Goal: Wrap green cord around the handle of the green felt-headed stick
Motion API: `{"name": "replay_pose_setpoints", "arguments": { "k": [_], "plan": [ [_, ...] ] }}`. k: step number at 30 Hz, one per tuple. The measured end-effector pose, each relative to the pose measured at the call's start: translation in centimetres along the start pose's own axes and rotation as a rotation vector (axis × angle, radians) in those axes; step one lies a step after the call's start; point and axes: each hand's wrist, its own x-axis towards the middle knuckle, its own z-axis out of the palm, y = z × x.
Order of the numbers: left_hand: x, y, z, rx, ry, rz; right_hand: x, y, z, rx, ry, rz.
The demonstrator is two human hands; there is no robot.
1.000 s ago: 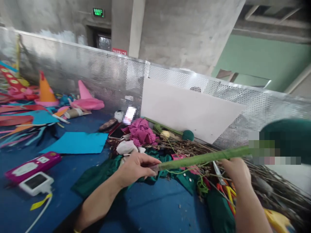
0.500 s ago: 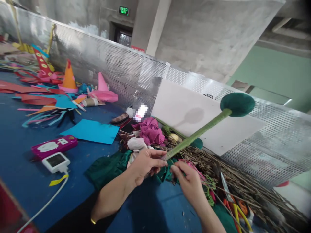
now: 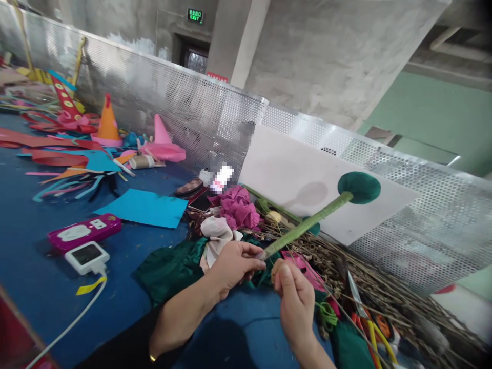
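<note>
My left hand (image 3: 234,264) pinches the lower end of a stick (image 3: 303,228) wrapped in light green yarn. The stick slants up to the right and carries a round dark green cloth head (image 3: 359,187). Just right of the stick's lower end, my right hand (image 3: 294,294) is closed, its thumb pressed on the curled fingers; the green yarn in it is mostly hidden. A loose bundle of green yarn (image 3: 326,316) lies right of this hand. Dark green cloth (image 3: 172,266) and a whitish cloth (image 3: 221,230) lie behind and left of my left hand.
Dry twigs (image 3: 346,277) and scissors (image 3: 355,294) with red and yellow handles lie at right. Magenta crepe paper (image 3: 240,207), a blue sheet (image 3: 144,207), a purple box (image 3: 84,233) and a white corded device (image 3: 86,258) are on the table. A white board (image 3: 277,164) leans against perforated metal.
The stick's green head has dropped and moved slightly left. My right hand has moved a little down and turned, its fingers now curled tighter. My left hand keeps its grip.
</note>
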Motion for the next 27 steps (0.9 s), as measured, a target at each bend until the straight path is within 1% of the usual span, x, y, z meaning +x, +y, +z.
{"name": "replay_pose_setpoints", "arguments": {
  "k": [5,8,11,13,16,22,25,27],
  "plan": [
    [0.3,0.0,-0.1,0.106,0.028,0.030,-0.8,0.3,0.2,-0.251,-0.065,-0.164],
    [0.4,-0.4,0.1,0.223,0.043,0.082,-0.3,-0.3,-0.2,-0.250,-0.116,-0.218],
    [0.1,-0.7,0.4,0.367,0.051,0.161,0.9,-1.1,-1.2,-0.113,-0.211,-0.186],
    [-0.2,-0.8,0.5,0.463,0.049,0.212,1.6,-1.4,-1.9,-0.062,-0.232,-0.127],
    [-0.7,-0.7,0.7,0.580,0.044,0.262,2.4,-1.5,-2.7,-0.094,-0.217,-0.065],
    [-1.3,-1.0,1.3,0.914,0.012,0.373,3.3,-1.0,-3.1,-0.150,-0.248,-0.079],
    [-1.5,-1.4,1.5,1.019,0.017,0.409,3.7,-0.6,-3.2,-0.180,-0.250,-0.055],
    [-1.6,-1.9,1.6,1.081,0.022,0.468,3.9,-0.3,-3.2,-0.200,-0.250,-0.036]
  ]
}}
